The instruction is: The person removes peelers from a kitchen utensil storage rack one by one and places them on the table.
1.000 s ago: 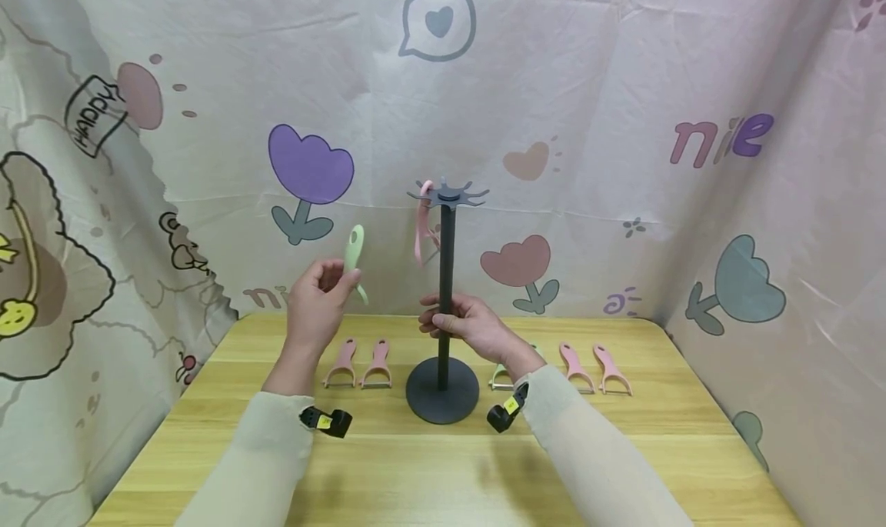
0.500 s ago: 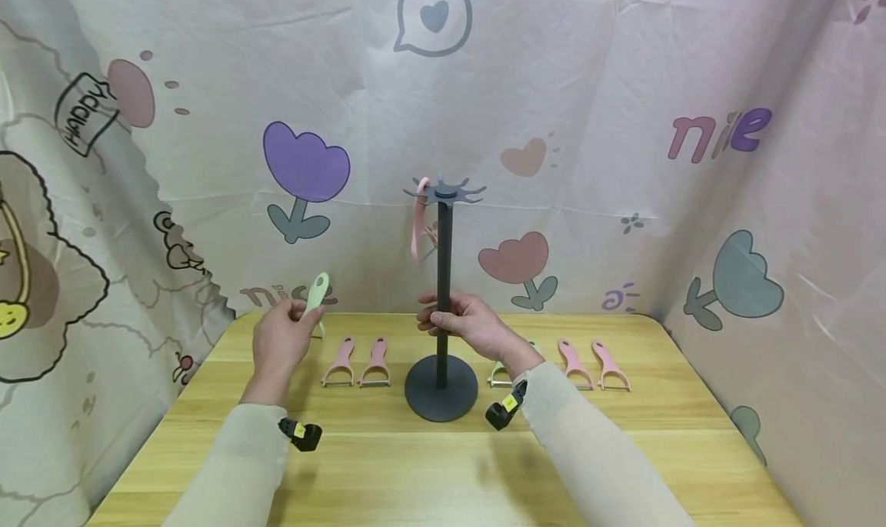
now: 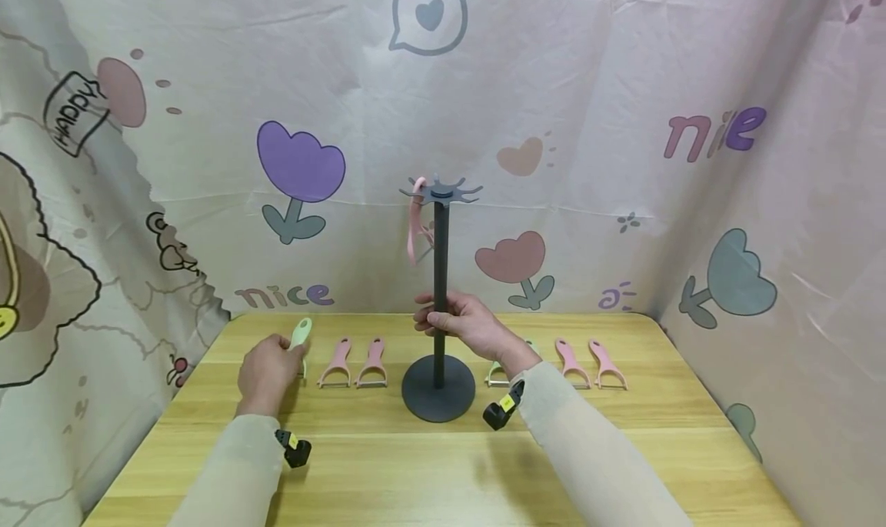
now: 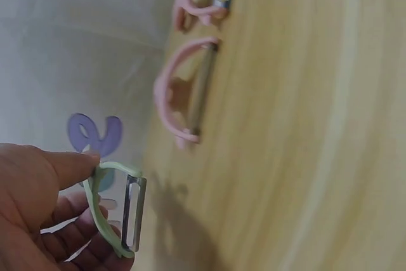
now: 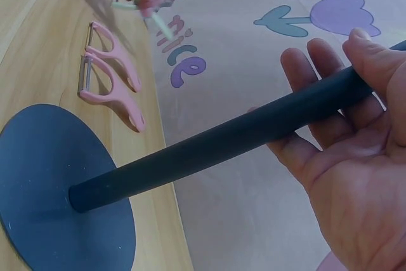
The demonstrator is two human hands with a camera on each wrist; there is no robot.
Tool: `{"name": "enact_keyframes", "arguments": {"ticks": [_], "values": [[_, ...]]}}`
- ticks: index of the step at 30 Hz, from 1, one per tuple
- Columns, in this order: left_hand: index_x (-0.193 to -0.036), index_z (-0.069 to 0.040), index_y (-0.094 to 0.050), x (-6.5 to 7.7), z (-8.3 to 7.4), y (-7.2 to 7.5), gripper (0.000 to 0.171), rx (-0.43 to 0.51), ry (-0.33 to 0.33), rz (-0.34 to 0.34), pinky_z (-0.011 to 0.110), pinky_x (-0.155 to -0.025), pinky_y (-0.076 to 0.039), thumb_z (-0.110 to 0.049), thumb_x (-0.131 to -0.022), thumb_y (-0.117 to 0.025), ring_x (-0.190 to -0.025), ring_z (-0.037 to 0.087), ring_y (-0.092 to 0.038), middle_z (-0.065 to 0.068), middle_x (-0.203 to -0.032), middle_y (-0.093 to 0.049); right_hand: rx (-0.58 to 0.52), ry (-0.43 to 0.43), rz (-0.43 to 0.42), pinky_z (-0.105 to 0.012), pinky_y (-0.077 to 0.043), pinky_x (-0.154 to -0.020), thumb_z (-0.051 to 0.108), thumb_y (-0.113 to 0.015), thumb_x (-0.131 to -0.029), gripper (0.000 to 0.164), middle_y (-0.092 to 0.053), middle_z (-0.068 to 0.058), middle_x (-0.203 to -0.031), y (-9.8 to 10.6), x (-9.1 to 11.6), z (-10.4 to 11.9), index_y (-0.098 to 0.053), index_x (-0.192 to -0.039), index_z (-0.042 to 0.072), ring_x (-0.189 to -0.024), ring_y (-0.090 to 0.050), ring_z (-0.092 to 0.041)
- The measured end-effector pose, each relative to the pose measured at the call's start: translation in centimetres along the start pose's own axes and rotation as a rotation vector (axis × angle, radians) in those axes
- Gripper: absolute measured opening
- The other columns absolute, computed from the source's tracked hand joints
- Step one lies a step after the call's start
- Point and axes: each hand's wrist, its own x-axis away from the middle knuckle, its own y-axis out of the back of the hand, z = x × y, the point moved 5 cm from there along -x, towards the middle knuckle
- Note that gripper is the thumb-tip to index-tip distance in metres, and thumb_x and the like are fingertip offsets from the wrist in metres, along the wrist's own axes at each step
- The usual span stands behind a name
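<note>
My left hand (image 3: 266, 371) pinches a green peeler (image 3: 301, 333) between thumb and fingers, low over the left side of the table. The left wrist view shows the Y-shaped peeler (image 4: 96, 211) with its metal blade, its shadow falling on the wood. My right hand (image 3: 479, 331) holds the dark pole (image 3: 441, 258) of an upright stand, thumb on the near side and fingers behind, as the right wrist view (image 5: 209, 141) of the pole shows. From one arm of the stand's hooked top (image 3: 443, 194) hangs a pink peeler (image 3: 414, 227).
Two pink peelers, a left one (image 3: 338, 361) and a right one (image 3: 374, 358), lie left of the stand's round base (image 3: 439, 405). Right of it lie a partly hidden green peeler (image 3: 494, 371) and two more pink peelers (image 3: 566, 354). A patterned cloth (image 3: 588, 73) hangs behind the table.
My left hand has moved left and down with the green peeler, from beside the stand's pole to just above the table. The right hand stays on the pole.
</note>
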Motion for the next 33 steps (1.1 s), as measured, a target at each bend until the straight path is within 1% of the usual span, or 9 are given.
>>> {"name": "enact_keyframes", "arguments": {"ticks": [3,7,11,14,21,27,29,33], "values": [[-0.114,0.003,-0.067,-0.1,0.6,-0.7,0.042,-0.016,0.006,0.02,0.045,-0.064,-0.048,-0.038,-0.103,-0.062,-0.091,0.042,-0.068,0.026,-0.109,-0.072,0.001,0.0,-0.003,-0.044,-0.058,-0.105,0.01,-0.061,-0.107,0.035,-0.072,-0.021,-0.126,0.1,0.0,0.0,-0.061,-0.142,0.005,-0.117,-0.074,-0.027],[-0.11,0.004,-0.067,-0.3,1.0,-1.5,0.04,-0.031,0.013,0.05,0.045,-0.063,-0.049,-0.035,-0.102,-0.062,-0.083,0.038,-0.067,0.026,-0.104,-0.072,0.008,0.003,-0.003,-0.046,-0.057,-0.106,0.01,-0.061,-0.107,0.035,-0.072,-0.02,-0.126,0.1,0.0,-0.1,-0.061,-0.142,0.005,-0.117,-0.074,-0.027],[-0.109,0.004,-0.067,-0.5,1.2,-2.0,0.038,-0.051,0.032,0.078,0.045,-0.062,-0.049,-0.033,-0.103,-0.06,-0.081,0.036,-0.066,0.025,-0.102,-0.072,0.007,0.001,-0.003,-0.049,-0.056,-0.108,0.01,-0.061,-0.107,0.034,-0.072,-0.019,-0.126,0.1,-0.1,-0.1,-0.061,-0.141,0.005,-0.118,-0.074,-0.028],[-0.107,0.003,-0.068,-0.6,1.2,-2.2,0.037,-0.062,0.041,0.09,0.046,-0.063,-0.05,-0.033,-0.103,-0.06,-0.082,0.036,-0.067,0.024,-0.1,-0.072,0.0,-0.003,-0.005,-0.05,-0.055,-0.109,0.009,-0.061,-0.107,0.035,-0.072,-0.019,-0.126,0.1,-0.1,-0.1,-0.061,-0.142,0.005,-0.118,-0.074,-0.028],[-0.095,-0.001,-0.068,-0.7,0.8,-2.4,0.035,-0.088,0.029,0.079,0.049,-0.062,-0.051,-0.034,-0.102,-0.061,-0.08,0.038,-0.068,0.022,-0.092,-0.071,-0.006,-0.011,-0.001,-0.046,-0.056,-0.107,0.01,-0.062,-0.107,0.035,-0.072,-0.019,-0.126,0.1,0.0,0.0,-0.061,-0.142,0.005,-0.118,-0.074,-0.027],[-0.085,-0.003,-0.066,-0.6,0.6,-2.4,0.034,-0.102,0.019,0.071,0.05,-0.06,-0.051,-0.033,-0.101,-0.062,-0.078,0.038,-0.068,0.021,-0.086,-0.07,-0.001,-0.007,0.001,-0.044,-0.057,-0.107,0.01,-0.062,-0.107,0.036,-0.072,-0.019,-0.126,0.0,0.0,0.0,-0.061,-0.142,0.005,-0.118,-0.073,-0.028],[-0.083,-0.004,-0.066,-0.6,0.5,-2.4,0.034,-0.109,0.019,0.072,0.049,-0.06,-0.052,-0.033,-0.101,-0.062,-0.077,0.038,-0.068,0.022,-0.086,-0.07,0.001,-0.007,0.002,-0.045,-0.057,-0.107,0.01,-0.062,-0.107,0.035,-0.072,-0.018,-0.126,0.1,-0.1,0.0,-0.061,-0.142,0.006,-0.118,-0.073,-0.028],[-0.085,-0.002,-0.067,-0.7,0.4,-2.6,0.035,-0.126,0.022,0.078,0.05,-0.06,-0.053,-0.033,-0.102,-0.063,-0.079,0.039,-0.069,0.024,-0.089,-0.071,0.004,-0.004,-0.002,-0.048,-0.056,-0.108,0.01,-0.062,-0.107,0.035,-0.072,-0.019,-0.126,0.1,0.0,0.0,-0.061,-0.142,0.005,-0.118,-0.073,-0.028]]}}
